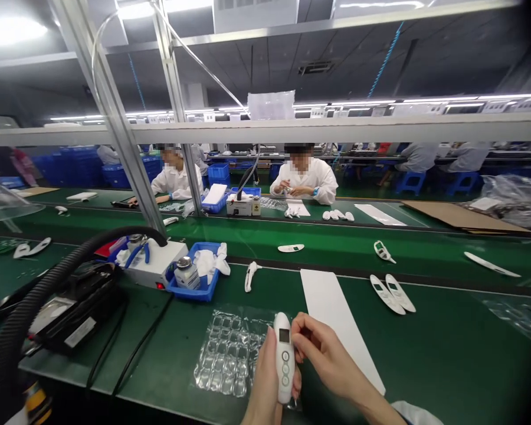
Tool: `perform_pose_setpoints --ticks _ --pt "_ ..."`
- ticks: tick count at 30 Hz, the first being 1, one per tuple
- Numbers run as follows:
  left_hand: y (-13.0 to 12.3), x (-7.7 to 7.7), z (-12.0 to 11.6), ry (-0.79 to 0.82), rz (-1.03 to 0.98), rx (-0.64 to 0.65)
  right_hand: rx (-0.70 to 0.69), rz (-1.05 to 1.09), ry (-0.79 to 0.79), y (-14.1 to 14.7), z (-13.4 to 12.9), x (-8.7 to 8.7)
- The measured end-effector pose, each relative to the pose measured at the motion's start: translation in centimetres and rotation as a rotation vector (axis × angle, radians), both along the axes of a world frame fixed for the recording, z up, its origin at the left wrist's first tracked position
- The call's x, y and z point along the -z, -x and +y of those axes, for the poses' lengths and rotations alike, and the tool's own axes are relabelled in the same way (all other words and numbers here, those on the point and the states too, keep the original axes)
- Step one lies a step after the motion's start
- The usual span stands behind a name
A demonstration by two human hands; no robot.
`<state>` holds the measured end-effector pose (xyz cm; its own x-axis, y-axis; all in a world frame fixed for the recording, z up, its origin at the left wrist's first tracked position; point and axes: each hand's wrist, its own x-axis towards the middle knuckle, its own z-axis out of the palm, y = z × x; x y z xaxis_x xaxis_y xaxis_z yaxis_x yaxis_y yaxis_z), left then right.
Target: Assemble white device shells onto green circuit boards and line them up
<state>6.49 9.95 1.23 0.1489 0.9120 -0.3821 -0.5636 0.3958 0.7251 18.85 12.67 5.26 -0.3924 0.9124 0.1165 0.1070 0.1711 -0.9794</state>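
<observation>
A white handheld thermometer [285,360] with a small dark screen and three round buttons stands nearly upright in my left hand [265,378], whose fingers wrap round it from behind. My right hand [323,351] is at the upper right edge of the thermometer, thumb and forefinger pinched together beside the screen. Whatever lies between those fingertips is too small or hidden to make out. Under and left of my hands lies a clear plastic blister sheet [223,354] with rows of pockets. Behind my right hand a long white sheet [336,313] runs across the green bench.
A blue tray [203,289] holds a bottle [186,273] and white cloths, beside a white box [154,265]. White casing halves [387,294] lie to the right. On the green belt [331,239] are more casings. A black hose [39,283] arches at left. Two co-workers sit opposite.
</observation>
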Motion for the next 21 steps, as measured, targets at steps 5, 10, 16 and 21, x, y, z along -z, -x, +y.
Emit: perform_pose_setpoints --ticks 5,10,16,21 --pt "1.0 0.0 -1.4 0.038 0.028 -0.064 -0.005 -0.066 -0.05 1.8 -0.4 0.9" --pt "1.5 -0.1 -1.8 0.038 0.053 -0.064 0.013 -0.148 -0.107 2.5 -0.6 1.1" --pt "1.7 0.4 -1.9 0.028 0.058 -0.06 0.004 -0.219 -0.17 2.7 -0.8 0.9" --pt "1.6 0.7 -1.9 0.031 0.072 -0.062 0.007 -0.263 -0.212 2.7 -1.0 1.0"
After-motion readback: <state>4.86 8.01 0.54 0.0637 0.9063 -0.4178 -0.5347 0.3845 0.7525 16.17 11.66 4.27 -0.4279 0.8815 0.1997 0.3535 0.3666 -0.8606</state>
